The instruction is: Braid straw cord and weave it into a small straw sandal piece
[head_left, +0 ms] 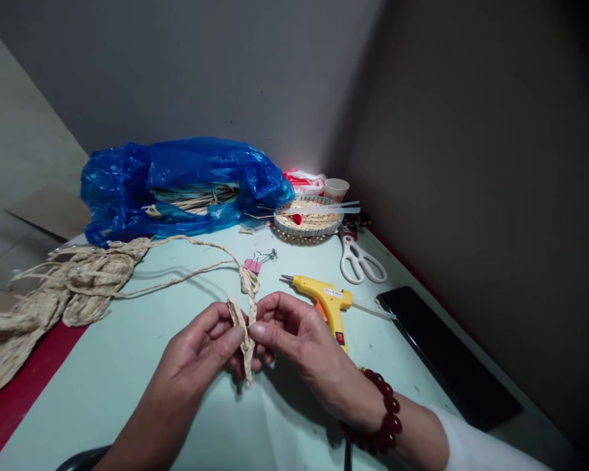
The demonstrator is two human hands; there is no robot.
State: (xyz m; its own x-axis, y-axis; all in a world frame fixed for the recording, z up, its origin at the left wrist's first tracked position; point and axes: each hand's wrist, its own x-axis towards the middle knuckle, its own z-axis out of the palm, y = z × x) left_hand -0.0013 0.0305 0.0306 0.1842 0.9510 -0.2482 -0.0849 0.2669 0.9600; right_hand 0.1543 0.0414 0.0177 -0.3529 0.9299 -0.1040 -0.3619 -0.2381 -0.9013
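**A:** ok so what are the hands actually holding?

**B:** A braided straw strip (pixel 252 310), chunky plait, kinda papery and dry looking. It's up front, between the two hands over the pale green worktop (pixel 142 392). The left hand (pixel 196 347) has thumb and fingers pinching a flatter, rough-edged straw piece (pixel 237 314) right alongside it. Can't tell if the two are joined.

**A:** And the other one?

**B:** The right hand (pixel 299 333) pinches the plait between thumb and curled fingers. There's a bracelet (pixel 391 405) of round, shiny dark red beads on that wrist.

**A:** Where do those skinny cords go?

**B:** Twisted strands (pixel 177 281) run from the plait's far end off left to a lumpy straw heap (pixel 98 275). A pink metal binder clip (pixel 252 265) is right by that far end, can't tell if it's touching.

**A:** Rest of the stuff?

**B:** Yellow plastic glue gun (pixel 319 290) just past the right hand, with a translucent stick out the back. Beyond it, scissors (pixel 359 258) with white loop handles, then a shallow round woven basket (pixel 307 231). Crinkly, glossy blue bag (pixel 196 160) at the back with loose straw (pixel 196 198) showing. Smooth black slab (pixel 446 360) on the right.
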